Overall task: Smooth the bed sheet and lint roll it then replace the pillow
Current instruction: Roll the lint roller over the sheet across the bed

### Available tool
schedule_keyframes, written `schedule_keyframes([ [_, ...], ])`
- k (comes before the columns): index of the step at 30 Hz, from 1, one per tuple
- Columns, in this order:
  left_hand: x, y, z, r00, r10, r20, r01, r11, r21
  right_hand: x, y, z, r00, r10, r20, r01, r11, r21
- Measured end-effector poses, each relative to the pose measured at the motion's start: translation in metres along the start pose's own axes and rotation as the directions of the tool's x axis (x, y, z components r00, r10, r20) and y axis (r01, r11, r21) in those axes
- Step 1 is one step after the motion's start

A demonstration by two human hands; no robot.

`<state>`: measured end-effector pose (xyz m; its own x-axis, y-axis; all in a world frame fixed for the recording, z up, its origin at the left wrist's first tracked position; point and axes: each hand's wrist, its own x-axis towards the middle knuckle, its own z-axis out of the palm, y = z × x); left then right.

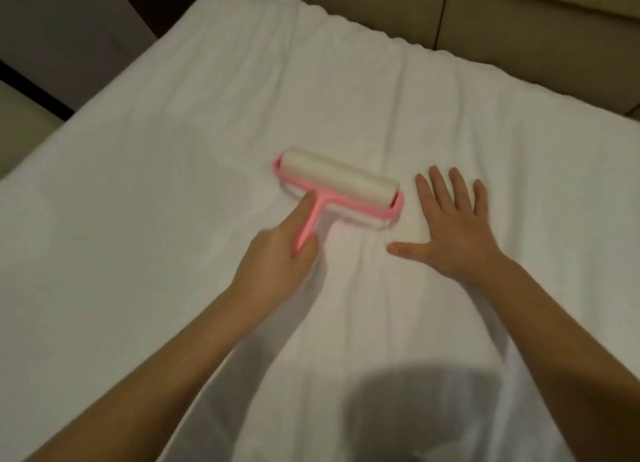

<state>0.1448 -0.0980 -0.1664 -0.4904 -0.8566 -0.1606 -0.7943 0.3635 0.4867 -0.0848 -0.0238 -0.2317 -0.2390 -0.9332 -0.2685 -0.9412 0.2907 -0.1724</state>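
Lying near the middle of the white bed sheet (207, 122), the pink lint roller (337, 188) is resting its white roll on the cloth. The left hand (277, 253) is gripping the roller's pink handle with curled fingers. The right hand (453, 226) is pressing flat on the sheet just beside the roller, fingers spread, while the tan headboard (502, 21) is running along the far edge.

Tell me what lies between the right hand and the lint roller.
Head view: only bare, creased sheet between the right hand and the lint roller; they are apart.
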Motion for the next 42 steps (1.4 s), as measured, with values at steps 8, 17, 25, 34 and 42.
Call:
schedule_keyframes([
  [8, -0.073, -0.036, 0.010, 0.998, 0.057, -0.002, -0.057, 0.998, -0.031, -0.062, -0.038, 0.022, 0.992, 0.116, -0.052, -0.114, 0.993, 0.038],
  [17, -0.227, -0.082, -0.016, 0.997, 0.029, 0.071, -0.032, 0.999, 0.043, -0.185, -0.092, 0.056, 0.995, 0.055, 0.083, -0.054, 0.998, -0.013],
  [25, -0.093, -0.013, -0.001, 0.990, 0.092, 0.111, -0.098, 0.994, 0.051, -0.178, -0.124, 0.057, 0.954, 0.209, 0.216, -0.216, 0.976, 0.010],
  [34, -0.199, -0.061, -0.024, 0.978, 0.083, 0.190, -0.135, 0.951, 0.278, -0.166, -0.115, 0.075, 0.957, 0.175, 0.230, -0.190, 0.981, 0.044],
  [42, -0.104, -0.017, 0.019, 0.983, 0.144, 0.113, -0.152, 0.986, 0.065, -0.170, -0.119, 0.067, 0.952, 0.185, 0.244, -0.201, 0.979, 0.043],
])
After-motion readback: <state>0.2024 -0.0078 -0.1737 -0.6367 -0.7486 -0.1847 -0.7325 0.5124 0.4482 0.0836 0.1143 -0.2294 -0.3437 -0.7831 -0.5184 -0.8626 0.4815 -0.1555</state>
